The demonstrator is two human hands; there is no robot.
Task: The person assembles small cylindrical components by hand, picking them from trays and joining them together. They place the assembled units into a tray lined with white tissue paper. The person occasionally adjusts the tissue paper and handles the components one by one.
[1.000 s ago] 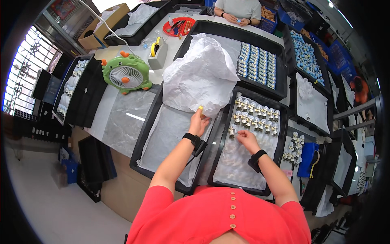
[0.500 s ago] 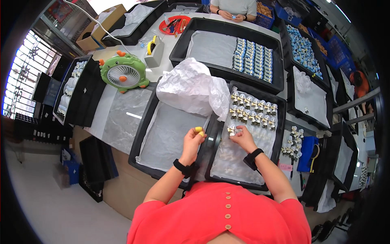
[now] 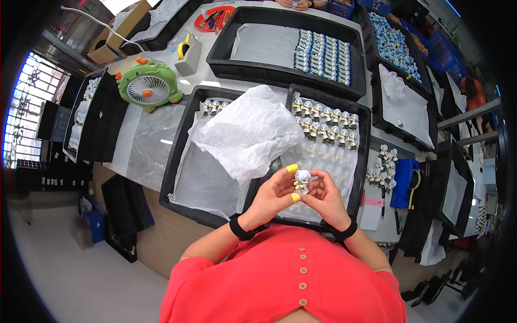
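Both my hands hold one small figurine (image 3: 302, 180) with pale hair, close to my chest. My left hand (image 3: 274, 194), with yellow caps on thumb and forefinger, grips it from the left. From the right, my right hand (image 3: 325, 197) closes around it. Under my hands lies a black tray (image 3: 363, 156) lined with white paper, with two rows of like figurines (image 3: 325, 123) at its far end. To its left a second black tray (image 3: 180, 156) carries crumpled white paper (image 3: 249, 132) and a few figurines (image 3: 213, 105) at its far edge.
A green desk fan (image 3: 148, 89) stands at the left. Farther back, a large black tray (image 3: 280, 70) holds rows of blue-white figurines (image 3: 322, 51). More trays line the right side and left edge. A blue holder (image 3: 403, 183) and loose figurines (image 3: 381, 164) sit at the right. Another person's hands (image 3: 298, 4) work at the far end.
My hands have pulled back from the tray toward my chest and come together on one figurine. A second ago the left hand was at the crumpled paper and the right among the figurine rows.
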